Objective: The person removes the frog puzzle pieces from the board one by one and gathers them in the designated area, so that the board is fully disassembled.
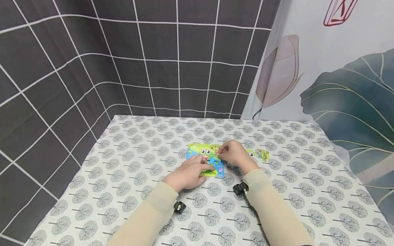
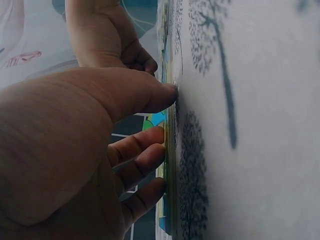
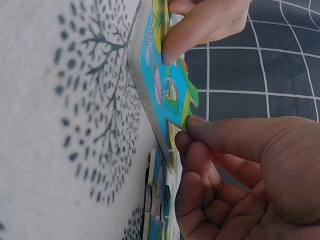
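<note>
sleeves (image 1: 280, 218): beige, snug, to wrists | cuffs above: dark navy | wrist cameras (image 1: 241, 189): small, black

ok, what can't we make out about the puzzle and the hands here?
- Puzzle picture: head view too small, and both hands cover its middle.
- Left hand grip: in left wrist view its fingertips lie against the puzzle edge-on; contact under them is hidden.
- Piece under the right hand: right wrist view shows the thumb at its edge; whether it is seated is unclear.
- Loose pieces: cut off by the bottom edge in the right wrist view.
</note>
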